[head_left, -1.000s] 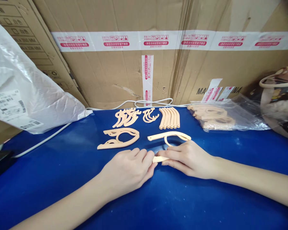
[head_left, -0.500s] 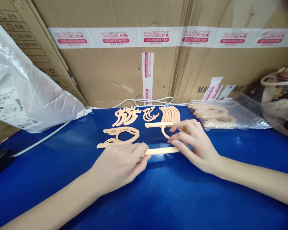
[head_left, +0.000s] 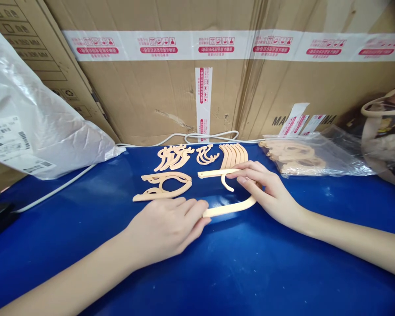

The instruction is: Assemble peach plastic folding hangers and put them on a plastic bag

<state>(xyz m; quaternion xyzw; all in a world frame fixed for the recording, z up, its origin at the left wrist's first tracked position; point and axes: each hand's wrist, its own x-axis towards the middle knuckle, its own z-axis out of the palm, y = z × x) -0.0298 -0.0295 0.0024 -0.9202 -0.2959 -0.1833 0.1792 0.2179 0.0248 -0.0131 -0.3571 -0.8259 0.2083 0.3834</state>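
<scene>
A cream plastic folding hanger (head_left: 230, 210) lies across both hands, its two arms apart and its hook between them. My left hand (head_left: 171, 226) is closed, pinching the end of the nearer arm between thumb and fingers. On the right, my right hand (head_left: 271, 188) grips the joint end, fingertips on the farther arm above the hook. Part of the joint is hidden behind those fingers. Just beyond my left hand, another folding hanger (head_left: 181, 188) lies on the blue table (head_left: 237, 272).
Loose hanger hooks (head_left: 174, 157), a smaller group of hooks (head_left: 206, 154) and a row of hanger arms (head_left: 233, 154) lie at the back. A clear bag (head_left: 345, 160) of hanger parts sits right. A white parcel (head_left: 52, 127), cable (head_left: 59, 191) and cardboard box (head_left: 151, 96) border the table.
My right fingers have come down from above the hook and closed on the hanger's joint end and farther arm. My left hand keeps its pinch, shifted slightly toward me.
</scene>
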